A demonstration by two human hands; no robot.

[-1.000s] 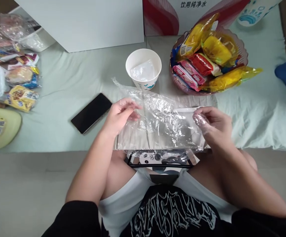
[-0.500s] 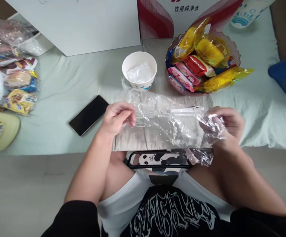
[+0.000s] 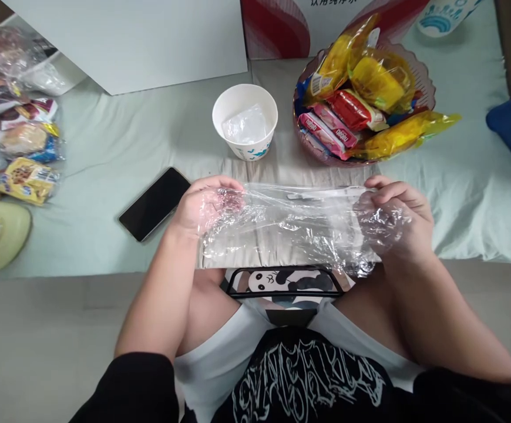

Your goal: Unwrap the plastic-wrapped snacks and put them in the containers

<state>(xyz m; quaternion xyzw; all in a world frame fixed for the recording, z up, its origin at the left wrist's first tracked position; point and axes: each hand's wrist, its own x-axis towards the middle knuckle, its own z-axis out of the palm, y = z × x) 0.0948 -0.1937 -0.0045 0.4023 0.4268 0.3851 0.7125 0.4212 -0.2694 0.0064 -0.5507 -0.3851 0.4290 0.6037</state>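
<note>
A clear, crinkled plastic bag [image 3: 282,226] is stretched sideways between my hands, above a grey cloth-like patch at the table's front edge. My left hand [image 3: 209,202] is closed on its left end, with film draped over the fingers. At the right end, my right hand [image 3: 403,217] grips the bunched film between thumb and fingers. Through the film shows a thin whitish strip [image 3: 321,193]; I cannot tell what it is. Just beyond stands a white paper bowl [image 3: 245,126] with a small clear packet [image 3: 247,123] inside.
A black phone [image 3: 154,204] lies left of my left hand. A scalloped glass bowl [image 3: 422,79] of wrapped snacks stands at the back right. Bagged snacks [image 3: 29,141] and a pale yellow container [image 3: 0,235] are far left. White and red boxes [image 3: 277,29] stand behind.
My left hand has taken hold of the bag's left end. The bag, looser before, is now drawn out between both hands, and its hanging right part has risen.
</note>
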